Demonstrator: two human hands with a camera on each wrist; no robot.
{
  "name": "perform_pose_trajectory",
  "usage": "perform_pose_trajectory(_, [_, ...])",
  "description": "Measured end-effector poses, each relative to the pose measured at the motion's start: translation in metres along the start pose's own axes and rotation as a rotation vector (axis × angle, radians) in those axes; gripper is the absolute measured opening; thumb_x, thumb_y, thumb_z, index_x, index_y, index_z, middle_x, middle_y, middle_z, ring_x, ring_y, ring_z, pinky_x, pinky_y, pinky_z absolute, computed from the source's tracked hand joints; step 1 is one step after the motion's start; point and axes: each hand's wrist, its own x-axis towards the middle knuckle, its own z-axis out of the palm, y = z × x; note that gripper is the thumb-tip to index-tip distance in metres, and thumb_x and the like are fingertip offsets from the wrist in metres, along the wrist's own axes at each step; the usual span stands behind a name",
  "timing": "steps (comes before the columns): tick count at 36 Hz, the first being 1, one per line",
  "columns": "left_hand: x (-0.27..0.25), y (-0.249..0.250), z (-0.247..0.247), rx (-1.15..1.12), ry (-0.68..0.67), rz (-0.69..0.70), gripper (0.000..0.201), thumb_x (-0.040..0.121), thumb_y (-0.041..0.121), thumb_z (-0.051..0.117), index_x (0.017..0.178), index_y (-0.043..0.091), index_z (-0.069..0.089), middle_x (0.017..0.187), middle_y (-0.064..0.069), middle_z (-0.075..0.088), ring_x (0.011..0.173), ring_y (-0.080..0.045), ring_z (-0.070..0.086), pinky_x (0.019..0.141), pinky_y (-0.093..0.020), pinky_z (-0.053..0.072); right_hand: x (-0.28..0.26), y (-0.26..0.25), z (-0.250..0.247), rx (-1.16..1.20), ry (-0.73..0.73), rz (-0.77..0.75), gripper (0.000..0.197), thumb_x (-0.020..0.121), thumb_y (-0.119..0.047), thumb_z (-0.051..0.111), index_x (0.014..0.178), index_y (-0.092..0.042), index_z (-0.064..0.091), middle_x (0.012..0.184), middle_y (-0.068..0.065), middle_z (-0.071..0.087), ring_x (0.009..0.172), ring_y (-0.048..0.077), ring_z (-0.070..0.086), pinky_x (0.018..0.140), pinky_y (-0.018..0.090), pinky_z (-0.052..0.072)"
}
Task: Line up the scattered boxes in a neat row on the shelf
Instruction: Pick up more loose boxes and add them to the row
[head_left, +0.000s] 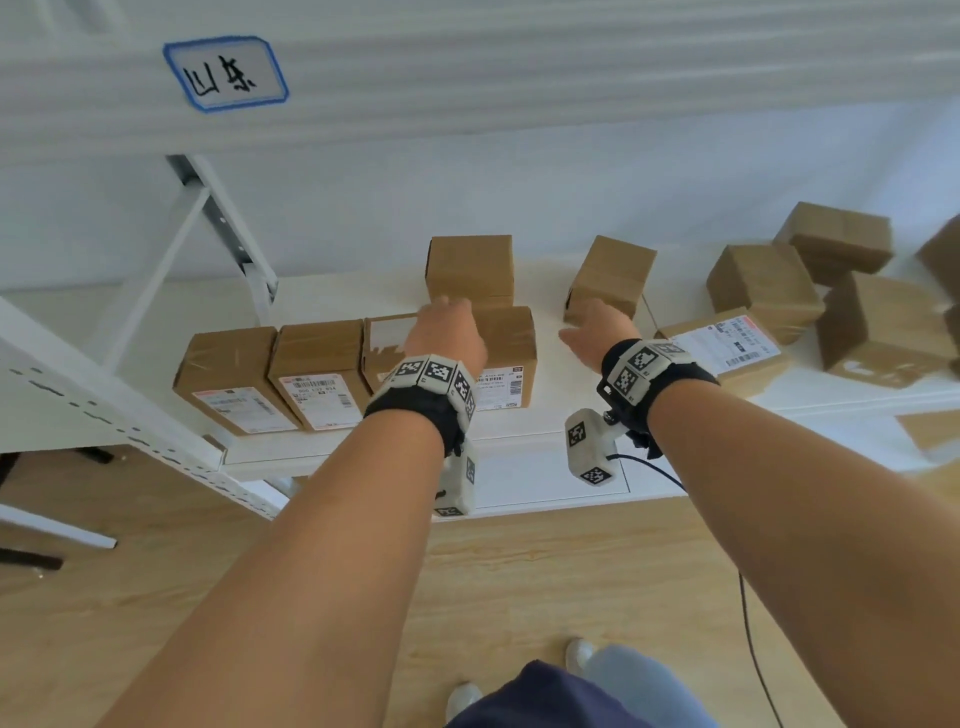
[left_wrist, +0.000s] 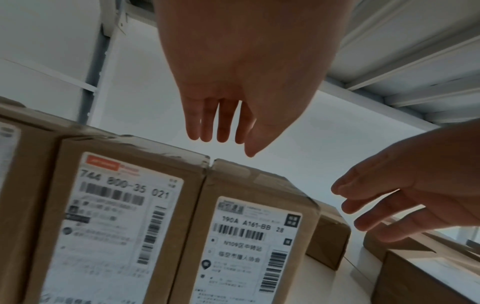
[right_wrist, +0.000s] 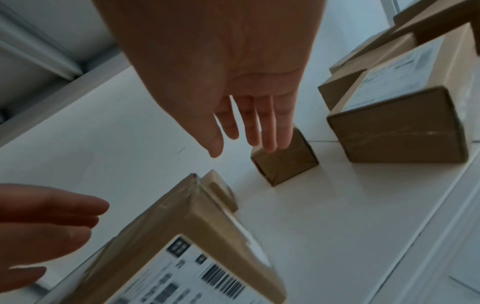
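Left hand (head_left: 448, 332), right hand (head_left: 597, 332): fingers straight, holding nothing, seemingly above brown labelled boxes (head_left: 317, 371); shelf (head_left: 545, 415).

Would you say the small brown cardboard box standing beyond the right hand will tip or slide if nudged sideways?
The small brown cardboard box looks taller than wide, so a high push may tip it. The smooth white shelf suggests a low push slides it. It sits skewed, so it may twist.
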Motion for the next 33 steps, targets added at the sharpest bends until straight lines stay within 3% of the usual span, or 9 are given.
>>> perform_pose_trajectory(4, [0.009, 0.026, 0.005, 0.008, 0.002, 0.004, 0.042, 0.093, 0.011, 0.047, 0.135, 0.012, 0.048, 0.139, -0.010, 0.046, 0.127, -0.027, 0.045, 0.100, -0.039, 0.044, 0.009, 0.026, -0.014, -0.145, 0.002, -0.011, 0.037, 0.093, -0.017, 0.053, 0.129, -0.008, 0.053, 0.128, 0.012, 0.056, 0.111, 0.031, 0.058, 0.093, 0.038, 0.050])
perform_pose_trajectory(9, [0.024, 0.066, 0.015, 0.049, 0.000, -0.014, 0.039, 0.095, 0.013, 0.045, 0.133, 0.011, 0.050, 0.136, -0.010, 0.047, 0.125, -0.028, 0.045, 0.099, -0.040, 0.042, 0.030, 0.062, -0.030, -0.357, -0.059, -0.017, 0.042, 0.087, -0.009, 0.053, 0.129, -0.014, 0.053, 0.130, 0.012, 0.052, 0.121, 0.031, 0.046, 0.099, 0.043, 0.046])
perform_pose_trajectory(15, [0.039, 0.121, 0.037, 0.090, -0.059, -0.060, 0.035, 0.089, 0.005, 0.045, 0.123, 0.007, 0.053, 0.130, -0.013, 0.049, 0.120, -0.029, 0.046, 0.092, -0.038, 0.044, 0.057, 0.099, -0.049, -0.409, -0.098, -0.073, 0.055, 0.087, -0.004, 0.049, 0.141, -0.010, 0.042, 0.129, 0.014, 0.050, 0.119, 0.033, 0.047, 0.093, 0.044, 0.045])
perform_pose_trajectory(21, [0.040, 0.164, 0.060, 0.082, -0.067, -0.149, 0.029, 0.089, 0.003, 0.044, 0.116, 0.006, 0.053, 0.127, -0.012, 0.049, 0.118, -0.030, 0.047, 0.094, -0.041, 0.045, 0.077, 0.132, -0.066, -0.398, -0.183, -0.192, 0.045, 0.094, -0.003, 0.044, 0.138, -0.014, 0.047, 0.135, 0.014, 0.048, 0.120, 0.031, 0.052, 0.098, 0.038, 0.046])
perform_pose_trajectory(26, [0.038, 0.188, 0.078, 0.086, -0.070, -0.188, 0.035, 0.089, 0.003, 0.044, 0.123, 0.009, 0.052, 0.128, -0.010, 0.049, 0.124, -0.027, 0.043, 0.102, -0.044, 0.035, 0.087, 0.143, -0.074, -0.378, -0.226, -0.254, 0.047, 0.093, -0.002, 0.045, 0.139, -0.013, 0.046, 0.135, 0.012, 0.049, 0.119, 0.031, 0.053, 0.097, 0.038, 0.049])
perform_pose_trajectory(33, [0.049, 0.200, 0.098, 0.057, -0.091, -0.189, 0.039, 0.089, 0.002, 0.042, 0.127, 0.007, 0.050, 0.129, -0.014, 0.047, 0.121, -0.031, 0.044, 0.095, -0.038, 0.042, 0.105, 0.152, -0.082, -0.399, -0.212, -0.310, 0.047, 0.091, -0.001, 0.045, 0.137, -0.012, 0.048, 0.130, 0.013, 0.053, 0.117, 0.031, 0.055, 0.094, 0.037, 0.050])
